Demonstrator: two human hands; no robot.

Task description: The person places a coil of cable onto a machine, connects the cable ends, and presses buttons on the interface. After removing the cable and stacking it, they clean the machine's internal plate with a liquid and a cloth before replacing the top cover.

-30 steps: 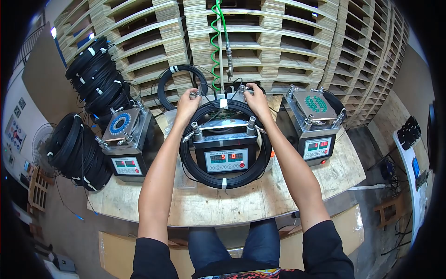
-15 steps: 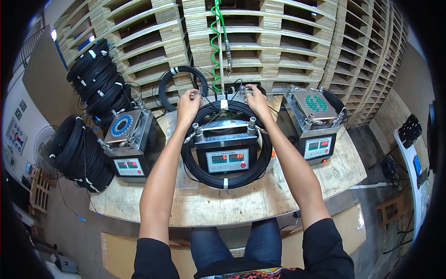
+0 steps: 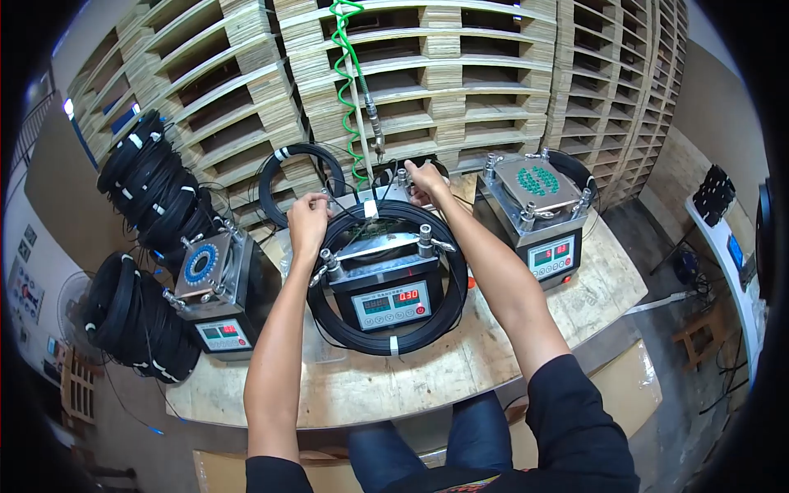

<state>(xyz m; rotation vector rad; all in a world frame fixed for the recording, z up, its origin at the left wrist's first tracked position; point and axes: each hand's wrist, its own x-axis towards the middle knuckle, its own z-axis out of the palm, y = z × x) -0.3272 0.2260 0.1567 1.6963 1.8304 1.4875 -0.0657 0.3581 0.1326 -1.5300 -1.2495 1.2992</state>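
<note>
A bench machine (image 3: 393, 289) with a lit digital panel stands in the middle, and a large coil of black cable (image 3: 393, 344) is looped around it. My left hand (image 3: 309, 223) is at its back left corner, fingers bent together beside a metal knob. What they pinch is too small to make out. At the back right corner, my right hand (image 3: 430, 182) is closed, its fingers curled just right of another metal post (image 3: 403, 178). Its grip is partly hidden. Thin cable ends run from the coil between the two hands. A white tie (image 3: 371, 209) binds the coil's back.
Similar machines flank it: one with a blue ring (image 3: 201, 264) on the left, one with green pieces (image 3: 538, 181) on the right. Black cable coils (image 3: 136, 316) are piled at far left. Wooden pallets (image 3: 427, 82) and a hanging green air hose (image 3: 341, 49) stand behind the wooden table (image 3: 345, 394).
The view has shifted, tilting the scene. My right hand has shifted off the right post and curled beside it. The middle panel's digits now read differently, with the left readout dark.
</note>
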